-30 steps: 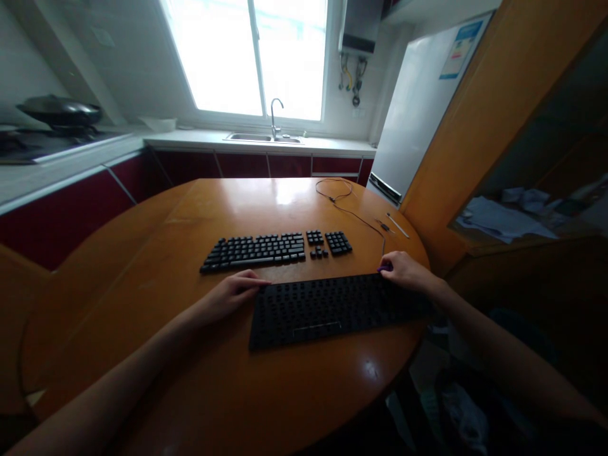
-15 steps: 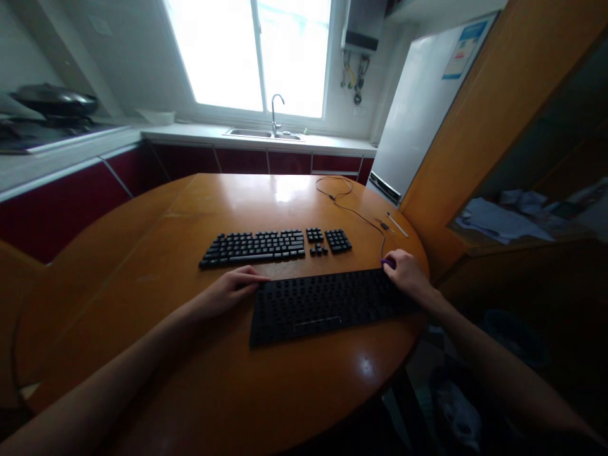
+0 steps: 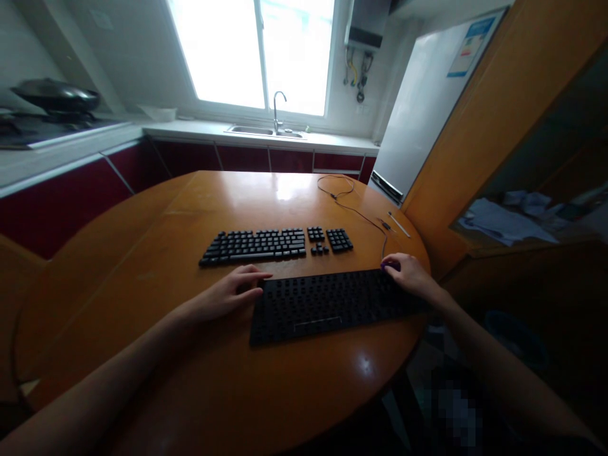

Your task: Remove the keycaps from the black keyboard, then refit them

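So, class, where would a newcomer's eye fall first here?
Probably on the glaring window at the back. Then, on the wooden table, the black keyboard base with the left hand and right hand at its far corners, and the keycaps laid out just beyond it.

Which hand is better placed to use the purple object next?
Probably the right hand: it holds the purple object at the right end of the keyboard base. The left hand, apparently empty, is at the opposite end.
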### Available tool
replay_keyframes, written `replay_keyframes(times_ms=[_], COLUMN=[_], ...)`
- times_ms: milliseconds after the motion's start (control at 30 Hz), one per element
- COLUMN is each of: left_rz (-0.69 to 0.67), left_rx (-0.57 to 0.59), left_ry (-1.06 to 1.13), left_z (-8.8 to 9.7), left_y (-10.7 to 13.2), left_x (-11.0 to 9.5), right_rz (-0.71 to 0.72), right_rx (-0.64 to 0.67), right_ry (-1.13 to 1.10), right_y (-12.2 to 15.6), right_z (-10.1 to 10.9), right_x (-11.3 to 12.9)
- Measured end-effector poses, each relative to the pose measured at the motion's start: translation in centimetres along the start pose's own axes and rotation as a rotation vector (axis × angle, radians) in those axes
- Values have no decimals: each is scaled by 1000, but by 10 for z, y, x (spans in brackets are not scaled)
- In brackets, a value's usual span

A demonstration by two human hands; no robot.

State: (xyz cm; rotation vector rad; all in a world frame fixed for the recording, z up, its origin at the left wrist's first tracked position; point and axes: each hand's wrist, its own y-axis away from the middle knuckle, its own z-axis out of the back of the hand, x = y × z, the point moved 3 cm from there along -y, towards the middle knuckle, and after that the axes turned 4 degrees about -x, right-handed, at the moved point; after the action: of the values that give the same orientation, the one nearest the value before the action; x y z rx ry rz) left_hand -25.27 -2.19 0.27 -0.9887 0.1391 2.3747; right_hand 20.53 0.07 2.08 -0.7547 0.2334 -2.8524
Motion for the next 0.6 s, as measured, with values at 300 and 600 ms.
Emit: replay_keyframes(times_ms=[300,600], left_rz=[-46,-66], left_rx=[109,157], left_ry=[-57,-235], left_z=[-2,-10], left_y=[9,17], left_x=[-7,-18], right_rz=[32,33], right_rx=[81,89], right_ry=[184,334], right_y=[-4,-5], right_z=[3,-6], right_x=[4,16])
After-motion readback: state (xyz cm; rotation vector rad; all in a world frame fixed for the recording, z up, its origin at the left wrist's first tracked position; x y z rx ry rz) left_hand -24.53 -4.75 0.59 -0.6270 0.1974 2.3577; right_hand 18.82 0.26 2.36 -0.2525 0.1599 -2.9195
